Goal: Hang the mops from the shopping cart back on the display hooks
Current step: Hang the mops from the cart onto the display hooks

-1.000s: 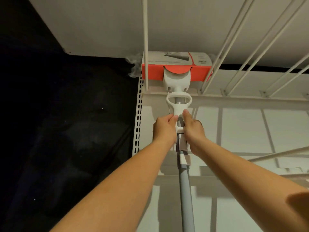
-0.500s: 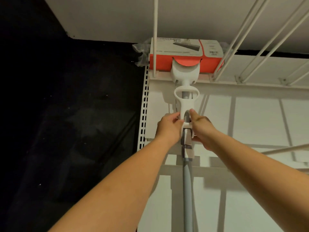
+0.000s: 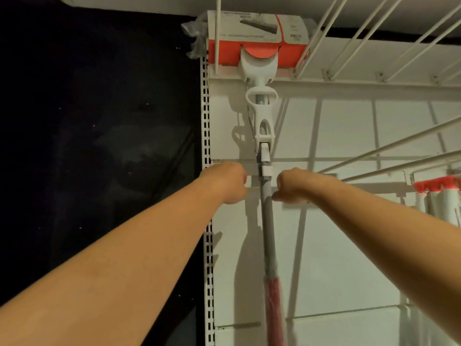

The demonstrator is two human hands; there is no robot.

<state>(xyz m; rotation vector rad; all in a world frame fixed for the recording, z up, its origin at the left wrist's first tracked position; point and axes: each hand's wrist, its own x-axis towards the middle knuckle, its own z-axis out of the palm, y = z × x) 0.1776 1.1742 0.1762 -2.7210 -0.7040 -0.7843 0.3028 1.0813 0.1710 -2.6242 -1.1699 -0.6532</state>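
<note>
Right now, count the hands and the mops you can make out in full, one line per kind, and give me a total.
Hands: 2, the left hand and the right hand
Mops: 1, the mop hanging between them
Total: 3
The orange-topped poles at the right edge are cut off, so not counted.

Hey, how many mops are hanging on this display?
1 clearly: the mop hangs at the centre, its red boxed head up at the top rail. The red-capped white poles at the right edge may be more mops, but they are cut off.
</note>
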